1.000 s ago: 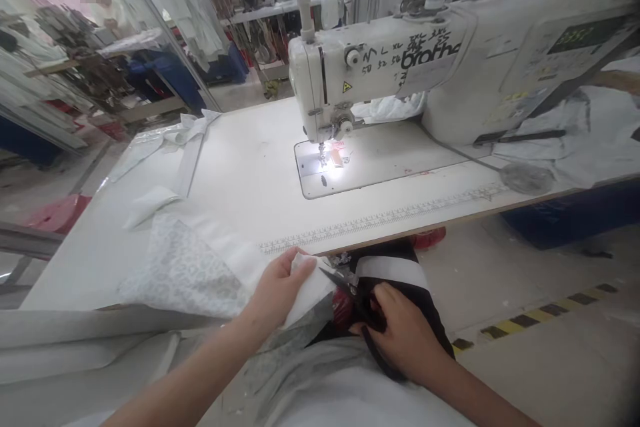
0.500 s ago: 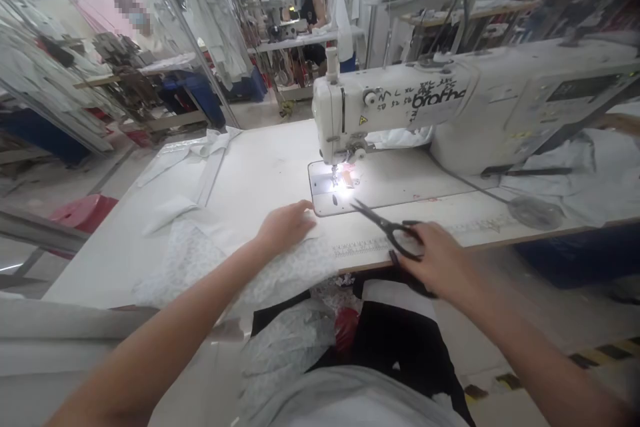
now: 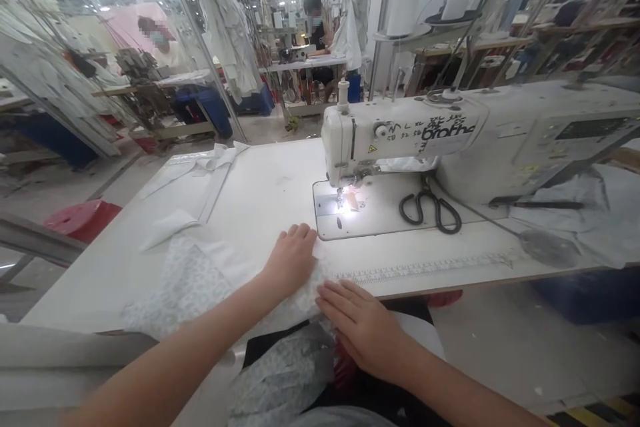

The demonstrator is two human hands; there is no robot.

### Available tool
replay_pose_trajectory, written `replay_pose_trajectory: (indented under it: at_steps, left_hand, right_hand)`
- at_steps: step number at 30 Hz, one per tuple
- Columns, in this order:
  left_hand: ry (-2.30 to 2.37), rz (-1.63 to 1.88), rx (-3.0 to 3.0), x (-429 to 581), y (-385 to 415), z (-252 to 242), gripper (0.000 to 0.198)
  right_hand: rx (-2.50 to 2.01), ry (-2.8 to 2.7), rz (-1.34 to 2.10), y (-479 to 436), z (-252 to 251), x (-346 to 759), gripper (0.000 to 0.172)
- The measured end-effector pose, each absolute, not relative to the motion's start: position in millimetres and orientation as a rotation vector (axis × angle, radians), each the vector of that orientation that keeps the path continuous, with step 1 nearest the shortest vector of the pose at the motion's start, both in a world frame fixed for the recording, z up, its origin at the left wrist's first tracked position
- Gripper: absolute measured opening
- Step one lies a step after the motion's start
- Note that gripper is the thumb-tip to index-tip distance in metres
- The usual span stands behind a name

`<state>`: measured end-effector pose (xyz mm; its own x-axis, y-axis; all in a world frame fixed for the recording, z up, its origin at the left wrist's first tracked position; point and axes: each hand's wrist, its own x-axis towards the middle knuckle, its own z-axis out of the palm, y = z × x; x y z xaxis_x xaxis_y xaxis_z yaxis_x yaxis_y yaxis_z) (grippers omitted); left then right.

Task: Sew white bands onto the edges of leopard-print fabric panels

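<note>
My left hand lies flat, fingers together, on a pale patterned fabric piece spread at the front of the white sewing table. My right hand rests flat with fingers stretched out on the same fabric where it hangs over the table's front edge. Black scissors lie on the machine bed, right of the lit needle of the white sewing machine. Neither hand holds anything.
White fabric strips lie at the table's far left. More pale cloth is heaped at the right behind the machine. A red stool stands on the floor to the left. Other people work at benches far behind.
My right hand has put the scissors down on the machine bed and come back to the fabric at the table edge. My left hand has stayed on the fabric, pressing it flat.
</note>
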<state>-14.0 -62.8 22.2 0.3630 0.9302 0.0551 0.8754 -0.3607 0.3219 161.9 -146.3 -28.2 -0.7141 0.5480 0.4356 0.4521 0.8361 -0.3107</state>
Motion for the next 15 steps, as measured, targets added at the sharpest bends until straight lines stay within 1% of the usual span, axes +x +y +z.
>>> replay_pose_trajectory:
  at_steps: [2, 4, 6, 8, 12, 13, 15]
  left_hand:
    - [1.63, 0.392, 2.33, -11, -63, 15, 0.037]
    - [1.601, 0.489, 2.223, -8, -70, 11, 0.038]
    - [1.533, 0.667, 2.018, -2, -84, 13, 0.034]
    - [1.444, 0.845, 1.802, 4, -102, 19, 0.028]
    - [1.335, 0.964, 1.723, 14, -129, 31, 0.014]
    - [1.317, 0.969, 1.741, 14, -133, 33, 0.011]
    - [1.278, 0.956, 1.759, 14, -138, 35, 0.009]
  right_hand:
    - [-0.729, -2.467, 0.36, -150, -28, 167, 0.045]
    - [-0.764, -2.365, 0.538, -151, -22, 177, 0.047]
    - [-0.891, -2.144, 0.711, -149, -10, 185, 0.042]
    - [-1.047, -1.878, 0.858, -144, 4, 188, 0.033]
    - [-1.108, -1.611, 1.211, -132, 26, 181, 0.014]
    - [-1.086, -1.585, 1.286, -130, 29, 178, 0.014]
    - [-1.042, -1.533, 1.404, -129, 31, 175, 0.019]
